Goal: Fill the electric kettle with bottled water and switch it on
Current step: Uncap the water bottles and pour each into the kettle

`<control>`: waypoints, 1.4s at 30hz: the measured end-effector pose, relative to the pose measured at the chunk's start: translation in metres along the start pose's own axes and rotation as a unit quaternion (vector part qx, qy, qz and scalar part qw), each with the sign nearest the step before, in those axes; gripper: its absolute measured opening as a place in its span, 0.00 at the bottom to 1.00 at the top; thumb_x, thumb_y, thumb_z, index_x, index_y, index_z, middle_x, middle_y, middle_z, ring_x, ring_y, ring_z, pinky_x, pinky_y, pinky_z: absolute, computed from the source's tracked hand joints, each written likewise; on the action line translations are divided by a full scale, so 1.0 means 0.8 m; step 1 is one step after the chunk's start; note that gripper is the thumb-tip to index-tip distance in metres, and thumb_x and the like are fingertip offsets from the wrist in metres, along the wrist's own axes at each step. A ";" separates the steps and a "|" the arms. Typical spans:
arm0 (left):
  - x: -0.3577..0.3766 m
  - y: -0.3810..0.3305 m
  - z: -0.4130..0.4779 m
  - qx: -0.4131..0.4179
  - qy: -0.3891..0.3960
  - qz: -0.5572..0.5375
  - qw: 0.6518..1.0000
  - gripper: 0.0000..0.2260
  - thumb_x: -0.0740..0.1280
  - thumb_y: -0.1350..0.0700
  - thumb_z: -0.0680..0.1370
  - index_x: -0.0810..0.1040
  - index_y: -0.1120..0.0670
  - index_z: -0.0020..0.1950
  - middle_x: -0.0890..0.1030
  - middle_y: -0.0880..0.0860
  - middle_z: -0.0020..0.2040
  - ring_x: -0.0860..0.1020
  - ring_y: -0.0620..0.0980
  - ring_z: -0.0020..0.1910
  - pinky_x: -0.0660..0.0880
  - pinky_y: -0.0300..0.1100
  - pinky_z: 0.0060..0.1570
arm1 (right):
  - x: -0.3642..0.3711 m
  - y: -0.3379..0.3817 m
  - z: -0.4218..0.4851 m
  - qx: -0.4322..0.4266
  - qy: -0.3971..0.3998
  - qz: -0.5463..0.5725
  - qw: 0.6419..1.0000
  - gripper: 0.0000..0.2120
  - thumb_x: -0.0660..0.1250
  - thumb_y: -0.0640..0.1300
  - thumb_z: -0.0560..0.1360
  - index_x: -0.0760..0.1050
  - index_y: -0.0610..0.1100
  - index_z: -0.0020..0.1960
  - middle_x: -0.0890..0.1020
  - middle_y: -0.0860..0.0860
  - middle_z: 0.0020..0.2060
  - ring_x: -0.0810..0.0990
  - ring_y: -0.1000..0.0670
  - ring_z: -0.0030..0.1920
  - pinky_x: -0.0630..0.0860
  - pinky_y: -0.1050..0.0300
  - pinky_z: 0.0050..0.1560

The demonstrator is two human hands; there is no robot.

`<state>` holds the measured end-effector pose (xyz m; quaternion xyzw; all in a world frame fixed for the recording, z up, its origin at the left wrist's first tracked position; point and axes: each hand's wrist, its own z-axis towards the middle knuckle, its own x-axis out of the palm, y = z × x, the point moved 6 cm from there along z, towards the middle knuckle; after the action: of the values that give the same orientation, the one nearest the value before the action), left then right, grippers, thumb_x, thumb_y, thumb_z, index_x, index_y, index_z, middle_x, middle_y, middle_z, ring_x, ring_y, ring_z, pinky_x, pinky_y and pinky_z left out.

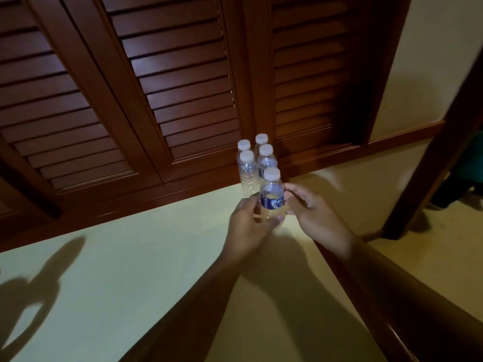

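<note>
A small clear water bottle (pixel 271 190) with a white cap and a blue label stands upright near the back of a pale counter (pixel 130 257). My left hand (pixel 248 226) wraps its lower part from the left. My right hand (pixel 313 212) sits just to its right, fingertips touching the bottle's side, fingers loosely curled. Behind it stand several more capped bottles (pixel 247 165) in a tight cluster against the wooden doors. No kettle is in view; only a kettle-like shadow falls on the counter's left.
Dark louvered wooden doors (pixel 156 87) rise right behind the counter. A wooden edge (pixel 339 270) bounds the counter on the right, beyond it a lower cream floor and a dark wooden post (pixel 431 178).
</note>
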<state>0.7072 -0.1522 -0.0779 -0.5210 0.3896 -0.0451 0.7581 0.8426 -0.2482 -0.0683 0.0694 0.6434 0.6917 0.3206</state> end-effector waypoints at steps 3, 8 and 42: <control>0.016 0.003 0.012 -0.036 -0.028 -0.013 0.999 0.27 0.79 0.48 0.75 0.75 0.49 0.71 0.82 0.46 0.58 0.81 0.45 0.52 0.78 0.37 0.50 | 0.001 -0.016 0.007 0.008 -0.028 0.028 0.999 0.13 0.60 0.53 0.82 0.75 0.56 0.65 0.83 0.59 0.57 0.82 0.54 0.58 0.76 0.43 0.64; 0.022 0.004 0.023 -0.065 -0.065 -0.016 0.996 0.23 0.80 0.48 0.75 0.74 0.50 0.64 0.82 0.46 0.53 0.81 0.47 0.50 0.75 0.37 0.48 | -0.001 -0.024 0.020 0.008 -0.067 0.029 0.997 0.12 0.63 0.50 0.81 0.75 0.54 0.64 0.83 0.57 0.57 0.82 0.55 0.57 0.76 0.44 0.63; -0.376 0.171 -0.451 -0.194 -0.352 0.029 0.915 0.17 0.66 0.64 0.83 0.82 0.50 0.69 0.84 0.42 0.64 0.80 0.35 0.64 0.74 0.32 0.65 | 0.477 0.178 -0.252 -0.237 0.329 0.023 0.914 0.18 0.64 0.47 0.81 0.74 0.51 0.70 0.78 0.62 0.64 0.73 0.64 0.66 0.70 0.66 0.66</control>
<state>0.2228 -0.2196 -0.0826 -0.6282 0.1136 0.2399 0.7314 0.3903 -0.2104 -0.0887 -0.2254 0.5281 0.8146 0.0820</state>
